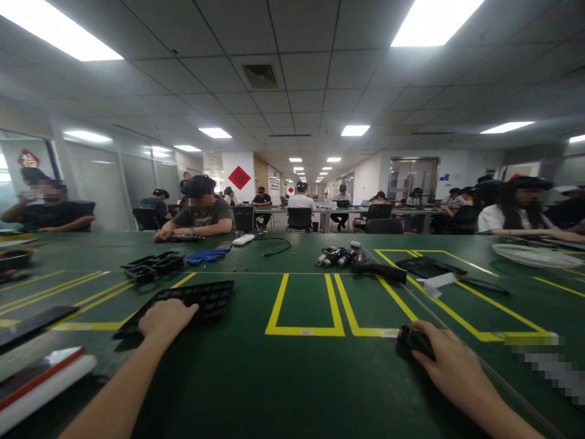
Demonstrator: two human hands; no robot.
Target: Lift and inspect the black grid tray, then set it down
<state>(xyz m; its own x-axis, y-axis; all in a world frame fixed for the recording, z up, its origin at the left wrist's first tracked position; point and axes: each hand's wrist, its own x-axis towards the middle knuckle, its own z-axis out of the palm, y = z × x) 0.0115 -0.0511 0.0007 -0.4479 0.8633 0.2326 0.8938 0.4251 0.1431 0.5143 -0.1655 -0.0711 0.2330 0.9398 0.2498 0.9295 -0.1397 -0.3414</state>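
My left hand [165,317] is on a flat black panel [214,300] with rows of square cells, like a keyboard or a parts tray. The thumb lies along its surface; the other fingers are closed and mostly hidden. Over to the right, my right hand [450,353] grips a small dark block-shaped object [415,340], about the size of a computer mouse, with a shiny end. This object is at the near end of a yellow taped rectangle [365,332]. Its exact kind is unclear.
Black bins [153,266] and a blue glove [205,256] lie beyond my left hand. A black-handled tool [379,271] lies near metal-ended parts [336,256]. A white tray [534,255] is far right; a red-edged object [41,375] is near left. People sit across the table.
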